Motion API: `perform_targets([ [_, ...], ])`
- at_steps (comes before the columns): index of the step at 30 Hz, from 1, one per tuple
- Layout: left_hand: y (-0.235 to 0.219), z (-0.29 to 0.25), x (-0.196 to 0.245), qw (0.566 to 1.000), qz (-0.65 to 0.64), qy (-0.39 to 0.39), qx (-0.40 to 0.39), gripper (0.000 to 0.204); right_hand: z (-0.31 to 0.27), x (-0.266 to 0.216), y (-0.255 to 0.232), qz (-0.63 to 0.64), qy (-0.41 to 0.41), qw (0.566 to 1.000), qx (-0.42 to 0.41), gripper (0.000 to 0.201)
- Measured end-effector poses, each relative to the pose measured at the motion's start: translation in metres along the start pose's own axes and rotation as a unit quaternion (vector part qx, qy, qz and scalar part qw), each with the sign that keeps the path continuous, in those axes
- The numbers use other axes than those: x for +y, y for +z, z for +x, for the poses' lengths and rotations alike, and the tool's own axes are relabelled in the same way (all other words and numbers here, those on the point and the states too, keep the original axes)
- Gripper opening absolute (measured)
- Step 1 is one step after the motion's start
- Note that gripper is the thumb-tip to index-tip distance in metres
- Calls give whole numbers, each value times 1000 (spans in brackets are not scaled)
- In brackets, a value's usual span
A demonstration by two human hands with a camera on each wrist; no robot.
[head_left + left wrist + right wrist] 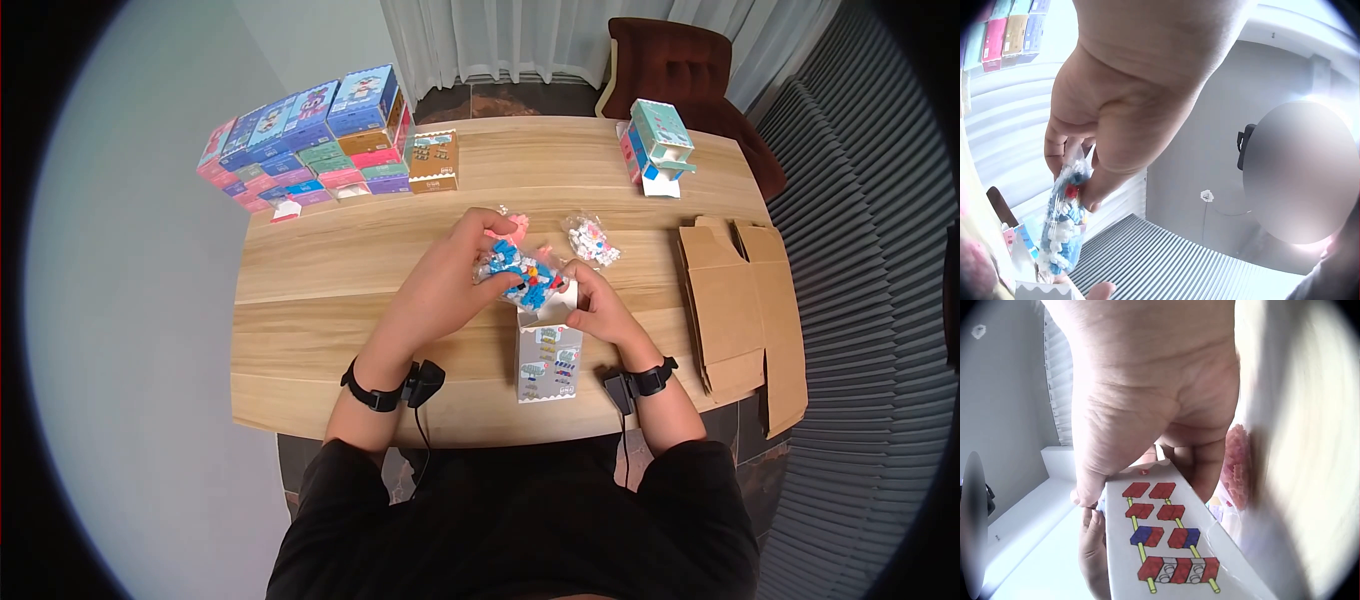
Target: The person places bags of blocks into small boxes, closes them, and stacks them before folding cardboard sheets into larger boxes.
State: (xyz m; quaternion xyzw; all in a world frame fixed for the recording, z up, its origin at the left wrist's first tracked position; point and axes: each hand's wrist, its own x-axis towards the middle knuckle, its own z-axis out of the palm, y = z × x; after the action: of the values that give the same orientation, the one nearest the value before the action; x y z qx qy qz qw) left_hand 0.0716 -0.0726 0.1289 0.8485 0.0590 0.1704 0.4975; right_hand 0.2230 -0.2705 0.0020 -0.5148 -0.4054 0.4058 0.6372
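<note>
My left hand [445, 285] pinches a clear bag of blue, white and red bricks [525, 275] between thumb and fingers, just above the open top of a grey box [548, 362]. In the left wrist view the bag [1063, 225] hangs on edge below the left hand [1129, 119]. My right hand [605, 310] grips the upper part of the box at its right side. The right wrist view has the right hand [1147, 394] around the top of the box [1172, 537], whose side shows printed brick diagrams. A bag of pink bricks [512, 228] lies behind the left fingers.
A bag of white bricks [592, 240] lies behind the right hand. Stacked colourful boxes [310, 150] and a brown box [434, 162] stand at the back left. At the back right is a teal box [660, 130]; flattened cardboard [745, 310] lies at the right edge.
</note>
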Motion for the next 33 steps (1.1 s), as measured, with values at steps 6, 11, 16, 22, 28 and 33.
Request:
perform_targets([
  [6, -3, 0, 3, 993, 88, 34, -75, 43, 1, -9, 1, -12, -15, 999, -32, 40],
  [11, 3, 0, -1, 990, 74, 28, -117, 43, 3, -2, 6, -4, -30, 999, -24, 46],
  [16, 11, -1, -8, 983, 83, 37, -158, 43, 5, 11, -1, -51, -48, 997, -33, 44],
  [22, 23, -2, -9, 968, 95, 56, -224, 40, 5, 0, 8, 16, -13, 999, -50, 35],
  [28, 24, -6, -14, 983, 90, 92, -135, 29, 3, 3, 7, 19, -35, 999, 16, 62],
  [33, 19, -4, -21, 965, 131, 109, -200, 19, 3, 3, 3, 14, -90, 994, 63, 54],
])
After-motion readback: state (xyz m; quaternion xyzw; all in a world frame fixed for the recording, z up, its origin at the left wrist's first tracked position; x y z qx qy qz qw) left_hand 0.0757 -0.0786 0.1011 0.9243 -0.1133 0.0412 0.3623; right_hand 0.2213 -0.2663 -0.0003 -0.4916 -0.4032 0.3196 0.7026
